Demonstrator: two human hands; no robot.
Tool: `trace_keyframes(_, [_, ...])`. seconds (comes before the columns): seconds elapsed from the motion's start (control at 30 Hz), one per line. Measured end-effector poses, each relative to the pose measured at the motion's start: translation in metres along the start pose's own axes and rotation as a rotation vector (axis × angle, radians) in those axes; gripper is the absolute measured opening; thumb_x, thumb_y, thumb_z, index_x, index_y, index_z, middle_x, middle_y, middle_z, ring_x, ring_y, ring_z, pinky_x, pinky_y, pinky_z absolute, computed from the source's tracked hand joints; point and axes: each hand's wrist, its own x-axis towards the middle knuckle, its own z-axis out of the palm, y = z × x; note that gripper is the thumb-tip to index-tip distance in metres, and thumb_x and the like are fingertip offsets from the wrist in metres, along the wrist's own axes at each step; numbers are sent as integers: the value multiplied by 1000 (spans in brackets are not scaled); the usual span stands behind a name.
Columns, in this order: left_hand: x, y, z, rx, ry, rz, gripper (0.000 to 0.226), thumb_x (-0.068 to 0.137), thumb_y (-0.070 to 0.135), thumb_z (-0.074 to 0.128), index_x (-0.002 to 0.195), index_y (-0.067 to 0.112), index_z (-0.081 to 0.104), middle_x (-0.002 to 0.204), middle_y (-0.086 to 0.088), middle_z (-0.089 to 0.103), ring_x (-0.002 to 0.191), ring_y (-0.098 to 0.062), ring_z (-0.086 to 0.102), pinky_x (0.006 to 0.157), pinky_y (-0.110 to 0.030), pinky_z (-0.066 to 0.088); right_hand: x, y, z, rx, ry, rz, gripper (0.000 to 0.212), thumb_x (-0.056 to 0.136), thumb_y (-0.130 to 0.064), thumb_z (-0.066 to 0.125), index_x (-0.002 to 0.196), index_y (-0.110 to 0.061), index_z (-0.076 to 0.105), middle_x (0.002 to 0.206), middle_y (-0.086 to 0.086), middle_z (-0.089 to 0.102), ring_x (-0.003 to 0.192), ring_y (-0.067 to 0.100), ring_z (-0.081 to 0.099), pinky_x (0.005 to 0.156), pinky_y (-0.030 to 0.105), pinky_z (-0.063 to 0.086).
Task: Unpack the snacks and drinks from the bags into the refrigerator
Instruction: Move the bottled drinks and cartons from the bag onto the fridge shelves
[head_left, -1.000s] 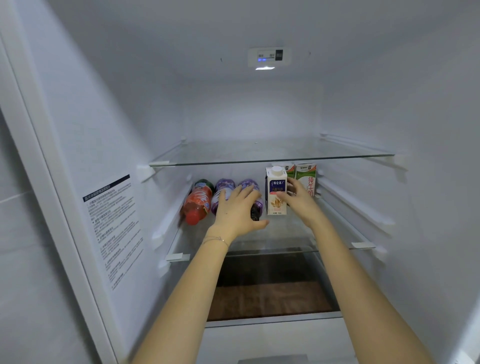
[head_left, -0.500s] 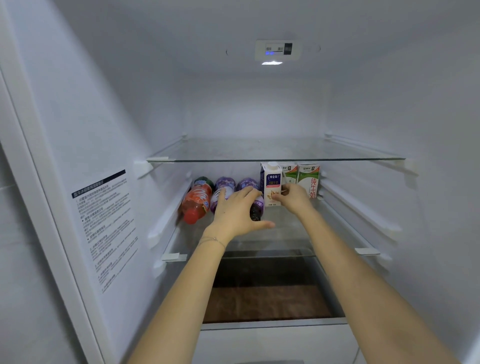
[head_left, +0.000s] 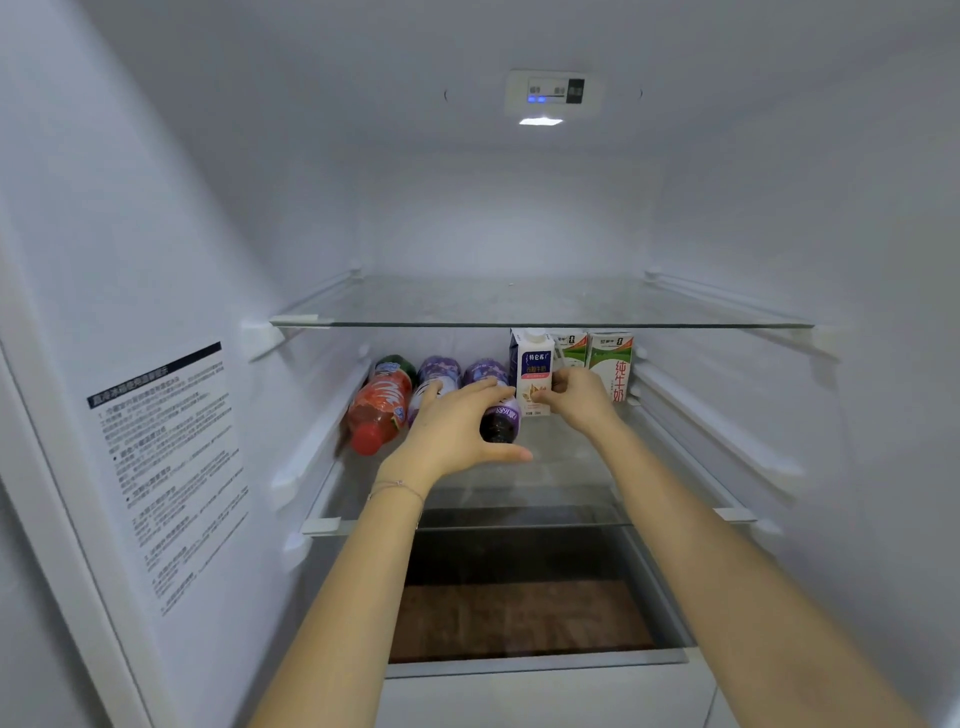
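Inside the open refrigerator (head_left: 779, 208), the drinks sit in a row towards the back of the lower glass shelf (head_left: 571, 467). On the left, a red bottle (head_left: 379, 410) lies on its side with its cap facing outward, and two purple bottles lie beside it, the left purple bottle (head_left: 439, 371) and the right purple bottle (head_left: 500, 423). To their right a blue-and-white carton (head_left: 532, 358) stands upright, just beside two green-and-white milk cartons (head_left: 615, 364) against the right wall. The left hand (head_left: 457, 431) is spread over the right purple bottle, its fingers laid along the top and its thumb stretched out below the dark cap; whether the thumb touches the bottle cannot be told. A thin bracelet (head_left: 397, 486) circles that wrist. The right hand (head_left: 576, 400) pinches the lower right corner of the blue-and-white carton, with the thumb on the front and the fingers curled behind the edge. The upper glass shelf (head_left: 519, 306) is above them, a control panel (head_left: 553, 93) is on the ceiling, and a printed label (head_left: 166, 467) is on the left wall.
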Motion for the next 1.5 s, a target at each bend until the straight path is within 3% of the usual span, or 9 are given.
trace_keyframes(0.13, [1,-2,1,3,0,3,88,75,69,64,148,31,34,157,7,31,143,-15,30,119,-47,8,-1,-4,3,-10,19,-19,27,86,-16,71,110,-6,67,108,9,70,100,20,65,85,30,51])
trace_keyframes(0.27, [4,-4,2,15,14,-9,88,75,69,63,148,30,34,156,7,33,142,-15,31,118,-46,9,1,-6,4,-29,70,-9,25,81,-21,77,99,-7,67,97,7,70,87,16,64,76,29,50])
trace_keyframes(0.37, [6,-5,3,18,10,-10,88,76,70,62,149,31,33,156,7,33,142,-15,31,118,-46,9,0,-7,6,-28,76,21,29,82,-21,76,104,-6,64,102,10,69,88,17,61,73,27,45])
trace_keyframes(0.5, [6,-5,3,18,3,-7,87,77,69,62,149,31,32,157,7,32,142,-16,31,118,-47,8,-4,-8,7,-22,78,36,35,84,-22,73,112,-5,59,110,11,67,101,23,63,76,27,44])
trace_keyframes(0.8, [3,-3,2,14,-1,-9,87,78,66,62,150,28,31,158,5,28,144,-17,28,120,-50,7,-8,-1,0,63,2,40,36,86,-19,70,119,-6,63,117,12,67,109,23,62,90,33,46])
trace_keyframes(1.0, [0,-1,1,50,-1,-8,86,81,66,60,151,28,28,159,4,25,145,-17,25,120,-50,7,-14,-3,-2,50,-32,70,41,87,-18,70,125,-6,59,122,11,65,112,23,61,87,28,42])
trace_keyframes(1.2, [-13,-2,-1,21,53,-18,85,82,67,58,151,29,28,159,5,26,146,-15,21,120,-50,3,-20,-5,-7,96,3,141,61,86,-21,72,138,-4,46,126,13,62,114,25,58,89,30,42])
trace_keyframes(1.5, [-38,13,-1,29,112,-16,73,89,68,44,151,34,26,161,4,20,149,-22,9,118,-53,3,-82,-17,-16,86,85,72,65,86,-22,70,143,-16,41,140,6,51,124,21,50,98,34,42])
